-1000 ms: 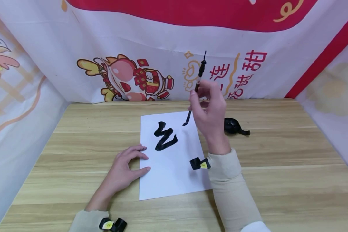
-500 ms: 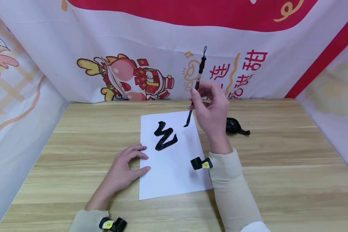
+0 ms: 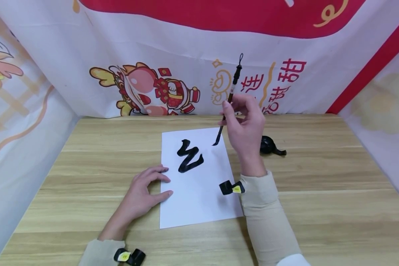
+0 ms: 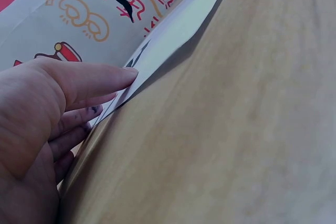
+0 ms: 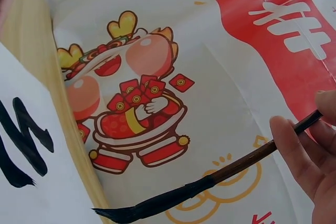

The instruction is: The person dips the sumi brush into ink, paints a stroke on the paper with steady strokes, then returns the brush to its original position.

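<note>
My right hand pinches a dark-handled calligraphy brush between thumb and fingers. The brush stands nearly upright, with its inked tip over the upper right of a white paper sheet. In the right wrist view the brush's black bristles taper to a bent point. A bold black brush stroke marks the upper left of the sheet. My left hand lies at the sheet's left edge, fingers spread and thumb on the paper. In the left wrist view the thumb touches the paper's edge, and dark smudges show on a fingertip.
Right of the paper sits a glossy black gourd-shaped object, partly hidden by my right hand. The wooden table meets a printed cloth backdrop at its far edge. Cloth walls rise on both sides.
My right hand has shifted slightly to the right with the brush, whose tip moved a little right and down. My left hand and the paper stay where they were.
</note>
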`<state>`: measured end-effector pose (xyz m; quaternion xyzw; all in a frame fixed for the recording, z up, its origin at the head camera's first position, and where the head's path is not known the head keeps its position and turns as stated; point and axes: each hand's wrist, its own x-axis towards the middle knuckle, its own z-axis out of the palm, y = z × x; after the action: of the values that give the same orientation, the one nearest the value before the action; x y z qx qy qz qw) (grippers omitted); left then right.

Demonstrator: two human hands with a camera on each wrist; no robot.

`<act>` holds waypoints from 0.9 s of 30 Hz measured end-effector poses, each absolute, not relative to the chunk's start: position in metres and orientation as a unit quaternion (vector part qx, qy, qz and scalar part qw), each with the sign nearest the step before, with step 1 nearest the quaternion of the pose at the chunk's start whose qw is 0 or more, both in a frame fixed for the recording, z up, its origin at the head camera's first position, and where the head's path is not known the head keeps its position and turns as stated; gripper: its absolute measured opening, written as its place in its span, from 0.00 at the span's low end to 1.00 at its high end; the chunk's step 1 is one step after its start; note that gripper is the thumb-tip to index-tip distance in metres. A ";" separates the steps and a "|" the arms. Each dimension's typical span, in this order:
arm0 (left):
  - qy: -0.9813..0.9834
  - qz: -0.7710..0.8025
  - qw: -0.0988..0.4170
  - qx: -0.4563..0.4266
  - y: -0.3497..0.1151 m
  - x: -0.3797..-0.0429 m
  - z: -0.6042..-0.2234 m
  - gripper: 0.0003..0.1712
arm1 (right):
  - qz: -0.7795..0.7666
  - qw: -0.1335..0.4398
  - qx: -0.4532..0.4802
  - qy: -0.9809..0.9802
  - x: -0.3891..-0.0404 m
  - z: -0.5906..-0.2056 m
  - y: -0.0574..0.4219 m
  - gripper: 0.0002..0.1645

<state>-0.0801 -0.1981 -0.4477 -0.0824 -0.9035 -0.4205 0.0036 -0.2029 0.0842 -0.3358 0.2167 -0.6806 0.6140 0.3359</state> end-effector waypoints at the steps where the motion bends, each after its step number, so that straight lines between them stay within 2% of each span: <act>1: -0.903 -0.421 0.004 -0.084 -0.198 -0.080 -0.448 0.16 | 0.617 0.336 0.214 -0.679 -0.202 -0.335 0.085 0.12; 13: -0.902 -0.423 0.001 -0.084 -0.193 -0.079 -0.451 0.15 | 0.659 0.298 0.154 -0.673 -0.190 -0.333 0.116 0.12; 21: -0.903 -0.422 0.001 -0.081 -0.193 -0.079 -0.448 0.16 | 0.713 0.299 0.124 -0.622 -0.179 -0.321 0.155 0.08; 27: -0.902 -0.423 0.009 -0.086 -0.196 -0.079 -0.446 0.16 | 0.745 0.300 0.124 -0.583 -0.168 -0.318 0.193 0.08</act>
<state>-0.0788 -0.1963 -0.4462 -0.0857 -0.9020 -0.4231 0.0085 -0.1684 0.1931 -0.3182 0.1235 -0.5828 0.7449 0.3004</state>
